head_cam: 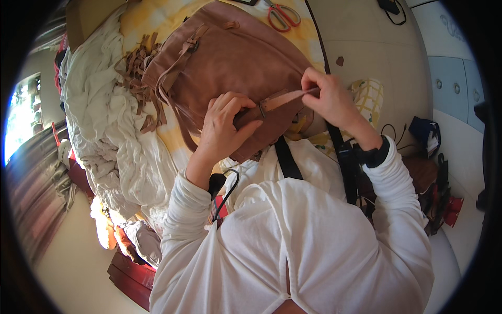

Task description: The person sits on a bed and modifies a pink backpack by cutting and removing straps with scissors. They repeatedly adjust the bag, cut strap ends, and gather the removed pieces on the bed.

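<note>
A brown leather bag (231, 59) lies before me on a yellow and white cloth. My right hand (327, 96) pinches the end of a leather strap (284, 101) between thumb and fingers, and the strap is drawn out to the right. It runs through a small metal buckle (262, 110) near the bag's lower part. My left hand (229, 123) is at the bag just left of that buckle, thumb and fingers around brown leather; its fingertips are partly hidden. A second buckled strap (192, 45) crosses the bag's upper left.
Red-handled scissors (284, 17) lie beyond the bag. Leather strips (141, 70) are heaped at its left, beside crumpled white fabric (98, 90). Bags (425, 176) sit on the floor at right, near blue cabinet doors (451, 84). A red wooden seat (131, 276) stands lower left.
</note>
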